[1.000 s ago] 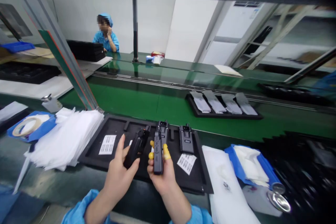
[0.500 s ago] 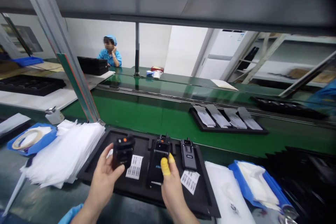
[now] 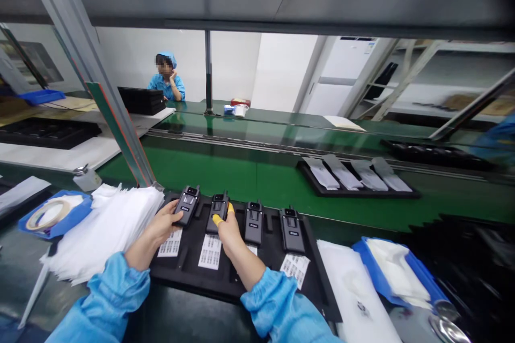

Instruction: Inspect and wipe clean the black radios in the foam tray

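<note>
A black foam tray (image 3: 193, 277) lies in front of me, with black handheld radios and printed barcode label sheets in it. My left hand (image 3: 163, 225) grips the leftmost radio (image 3: 188, 208) by its left side, thumb on the lower front; it is tilted at its slot. Yellow covers sit on the thumb and a finger of my right hand (image 3: 228, 229), which is closed on the second radio (image 3: 214, 223), over its label sheet (image 3: 210, 252). To the right, a third radio (image 3: 254, 225) and a fourth radio (image 3: 292, 231) rest in the tray.
White sleeves (image 3: 100, 236) are stacked left, beside a blue bin (image 3: 52, 228) with a tape roll. On the right are a white pile (image 3: 350, 289) and another blue bin (image 3: 376, 273). A tray of bagged items (image 3: 354, 187) sits on the green belt (image 3: 241, 171). A person (image 3: 167, 80) sits beyond.
Both radios in my hands have gone from being held up over the tray to down at the two left slots. My right hand has moved left, and the third radio now shows in the tray.
</note>
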